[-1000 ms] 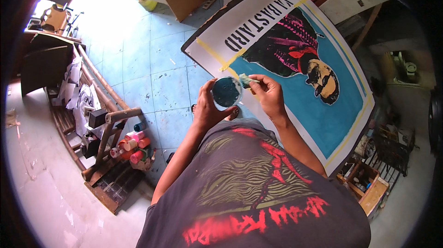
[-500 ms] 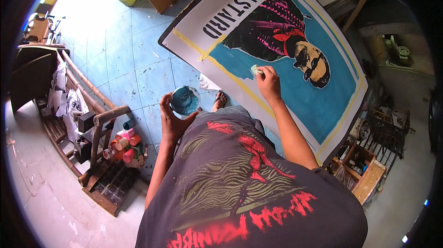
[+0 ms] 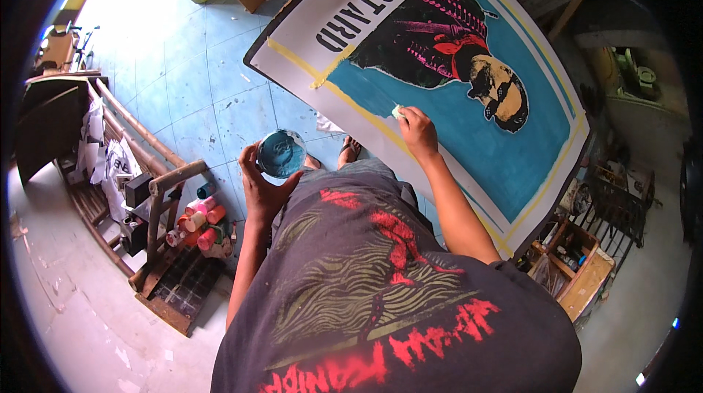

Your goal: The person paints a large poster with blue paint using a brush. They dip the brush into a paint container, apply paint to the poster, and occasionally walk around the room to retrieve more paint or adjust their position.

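Note:
My left hand is curled around a round tub of teal paint, held in front of my body at the left. Between the fingertips of my right hand is a small pale green, sponge-like pad. It rests at the teal background of a large poster, close to its near taped edge; streaky teal shows beside it. The poster carries a figure in black, pink and red, turned sideways. Yellow masking tape borders the teal area, with black lettering on the white margin.
At the left, several paint bottles stand by a wooden frame with white papers. Blue floor tiles lie beyond the tub. A wooden crate stands at the lower right beside a dark metal rack.
My right hand has drawn the pad slightly left across the teal, toward the near tape. My left hand and the tub sit a little further left in the picture, as the view shifted slightly.

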A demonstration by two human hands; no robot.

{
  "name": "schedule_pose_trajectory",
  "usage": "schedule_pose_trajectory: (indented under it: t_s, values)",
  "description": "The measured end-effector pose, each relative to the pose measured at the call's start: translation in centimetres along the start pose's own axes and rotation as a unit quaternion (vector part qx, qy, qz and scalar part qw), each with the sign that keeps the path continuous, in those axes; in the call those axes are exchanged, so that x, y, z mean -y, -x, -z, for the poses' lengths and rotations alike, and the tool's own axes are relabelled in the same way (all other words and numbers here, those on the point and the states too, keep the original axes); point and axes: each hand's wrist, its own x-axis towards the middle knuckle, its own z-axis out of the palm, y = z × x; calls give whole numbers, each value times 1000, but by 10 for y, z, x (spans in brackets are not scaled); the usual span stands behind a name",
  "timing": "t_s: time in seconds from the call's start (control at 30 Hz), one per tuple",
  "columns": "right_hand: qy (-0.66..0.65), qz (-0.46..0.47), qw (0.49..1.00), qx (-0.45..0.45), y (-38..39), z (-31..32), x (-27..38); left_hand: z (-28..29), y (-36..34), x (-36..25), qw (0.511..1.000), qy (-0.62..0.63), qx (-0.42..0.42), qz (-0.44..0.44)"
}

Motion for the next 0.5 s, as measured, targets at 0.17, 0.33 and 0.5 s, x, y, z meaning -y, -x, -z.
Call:
schedule_pose_trajectory:
  t_s: [0.17, 0.33, 0.5]
  values:
    - [-9, 23, 999, 23, -16, -7, 0, 0, 1, 1, 1000, -19, 8, -6]
    - [2, 23, 998, 64, -22, -13, -2, 2, 4, -4, 1000, -19, 5, -5]
    - [-16, 68, 997, 34, -31, -22, 0, 4, 5, 3, 1000, -9, -16, 0]
